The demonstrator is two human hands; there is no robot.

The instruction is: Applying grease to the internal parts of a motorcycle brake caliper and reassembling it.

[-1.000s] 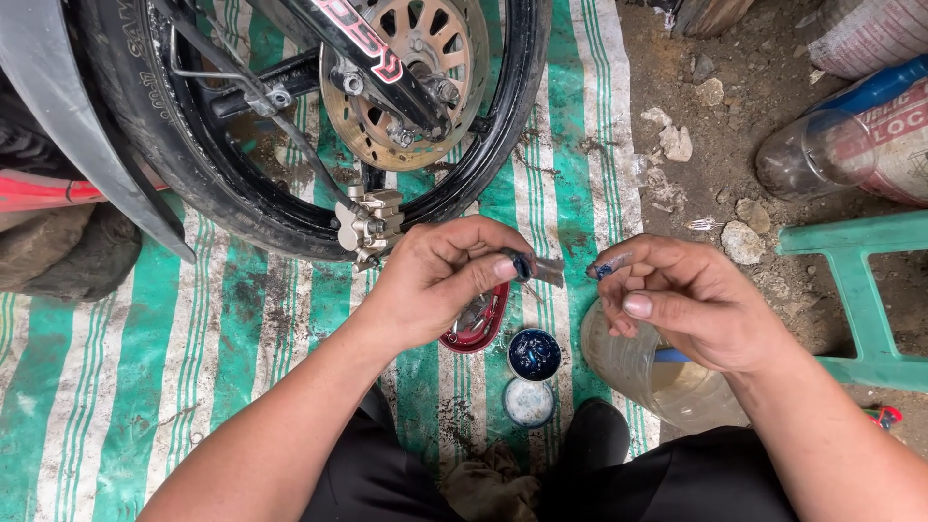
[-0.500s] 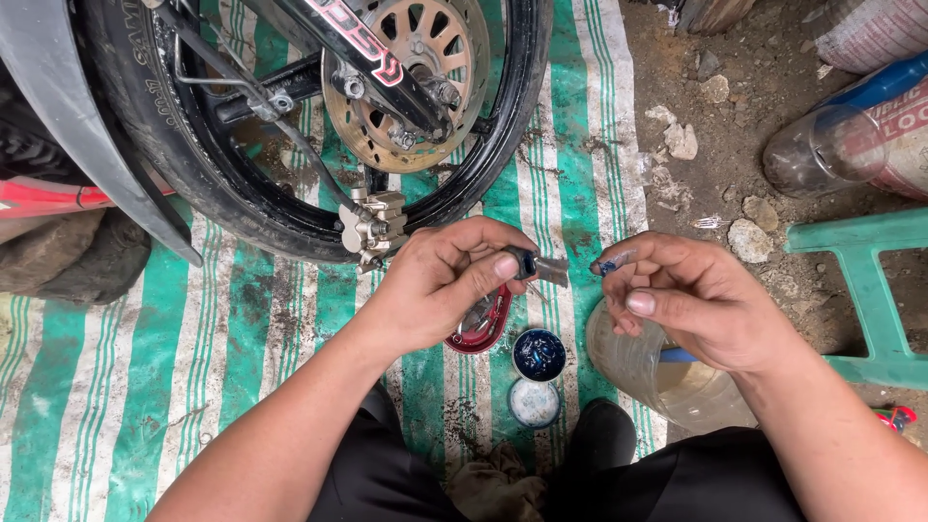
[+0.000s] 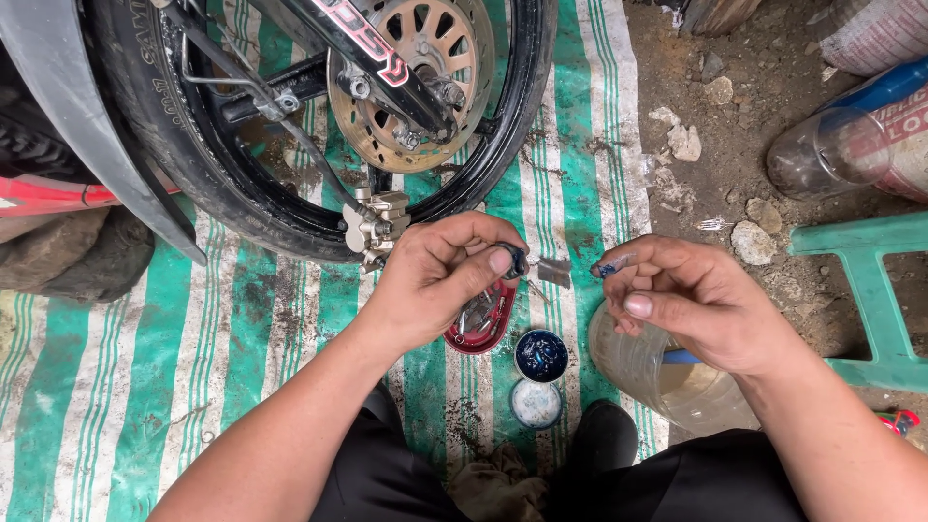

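A person sits on the ground in front of a motorbike wheel (image 3: 319,126) that rests on a green and white striped mat (image 3: 145,387). The left hand (image 3: 440,280) is curled shut, and its thumb and fingers pinch a small dark part (image 3: 517,261) near the middle of the mat. The right hand (image 3: 691,300) is close beside it but not touching it. Its fingers are bent in, and the tips hold a tiny thing with blue grease (image 3: 604,269) on it; it is too small to tell what it is. Between the two hands a small grey metal piece (image 3: 554,272) lies on the mat. Under the left hand there is a red lid (image 3: 480,319) with small bits inside. Just next to it, toward the near edge of the mat, sit a little round tub of dark blue grease (image 3: 541,355) and its pale lid (image 3: 536,403). Under the right hand, at the right edge of the mat, stands a clear plastic jar (image 3: 657,377). A silver brake part (image 3: 375,225) hangs by the tyre, just past the left hand. A green plastic stool (image 3: 870,300) stands on the dirt to the right.
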